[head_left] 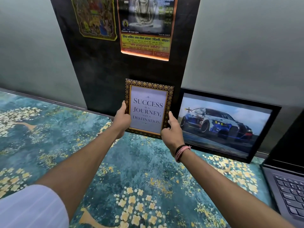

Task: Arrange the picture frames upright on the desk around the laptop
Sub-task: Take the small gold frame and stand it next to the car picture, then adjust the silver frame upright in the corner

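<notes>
A quote frame [148,109] with an ornate gold-and-black border and the words "Success is a journey" stands upright at the back of the desk, against the dark wall panel. My left hand [122,117] grips its left edge. My right hand [170,129] holds its right edge near the lower corner. To its right a black frame with a car picture [223,122] leans against the wall. An open dark laptop [286,188] sits at the far right, partly cut off by the view's edge.
The desk [131,170] has a teal cover with yellow and white flower patterns. Two posters [144,25] hang on the dark wall panel above the frames. The grey wall runs along the back edge of the desk.
</notes>
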`<state>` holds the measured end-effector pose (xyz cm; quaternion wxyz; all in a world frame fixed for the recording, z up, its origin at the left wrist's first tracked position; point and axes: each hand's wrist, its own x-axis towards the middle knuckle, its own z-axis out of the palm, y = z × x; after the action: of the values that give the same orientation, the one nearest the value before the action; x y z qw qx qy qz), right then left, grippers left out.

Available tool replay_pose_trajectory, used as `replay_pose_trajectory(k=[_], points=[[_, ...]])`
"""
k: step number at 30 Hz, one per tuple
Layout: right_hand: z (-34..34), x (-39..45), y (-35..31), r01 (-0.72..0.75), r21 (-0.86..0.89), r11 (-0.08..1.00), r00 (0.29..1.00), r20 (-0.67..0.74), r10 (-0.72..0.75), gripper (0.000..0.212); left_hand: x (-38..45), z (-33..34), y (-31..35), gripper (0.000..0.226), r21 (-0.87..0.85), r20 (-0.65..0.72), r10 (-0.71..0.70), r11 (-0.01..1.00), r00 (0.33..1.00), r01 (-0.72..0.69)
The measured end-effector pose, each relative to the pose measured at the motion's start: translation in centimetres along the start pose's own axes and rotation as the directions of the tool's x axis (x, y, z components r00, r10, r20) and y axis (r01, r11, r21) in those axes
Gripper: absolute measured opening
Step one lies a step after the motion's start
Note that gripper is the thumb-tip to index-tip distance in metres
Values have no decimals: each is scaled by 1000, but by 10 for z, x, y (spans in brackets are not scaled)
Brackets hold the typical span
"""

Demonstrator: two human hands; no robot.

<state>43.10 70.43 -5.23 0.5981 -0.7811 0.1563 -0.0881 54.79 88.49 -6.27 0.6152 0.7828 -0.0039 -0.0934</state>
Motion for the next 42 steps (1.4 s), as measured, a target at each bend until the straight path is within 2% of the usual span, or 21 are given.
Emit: replay_pose_trajectory(k=[9,13,15,19,21,23,27,33,39,42], points=[[6,1,2,-1,-7,1000,1000,-23,1,88,-13,6,17,102,101,90,-102,991,991,93],[3,-3,-1,-12,7,1000,1000,17,12,93,-19,11,20,95,88,90,-138,988,986,130],[-1,-6,1,-12,6,1000,1000,17,12,93,-27,18,21,91,19,34,-136,991,990,136],[-14,-24,4,-7,70,997,1000,15,6,74,-48,41,8,79,-70,-220,-76,996,973,62],[-25,-35,9,-2,122,993,1000,16,0,63,-61,56,-1,70,-83,-258,-31,996,966,10],[-40,-48,16,5,156,988,1000,6,-6,54,-84,78,-2,66,-142,-278,-50,990,959,10],[-87,-76,39,-10,212,977,999,-32,17,47,-133,133,-1,56,-243,-186,-110,968,976,63],[-188,-125,73,-50,356,933,992,-88,87,38,-214,223,25,38,-346,-25,-99,935,995,84],[-336,-192,98,-20,392,920,982,-167,92,21,-310,349,64,18,-416,118,-78,901,990,121],[-423,-224,116,-12,354,935,974,-207,91,27,-356,423,85,16,-400,177,-51,909,983,120]])
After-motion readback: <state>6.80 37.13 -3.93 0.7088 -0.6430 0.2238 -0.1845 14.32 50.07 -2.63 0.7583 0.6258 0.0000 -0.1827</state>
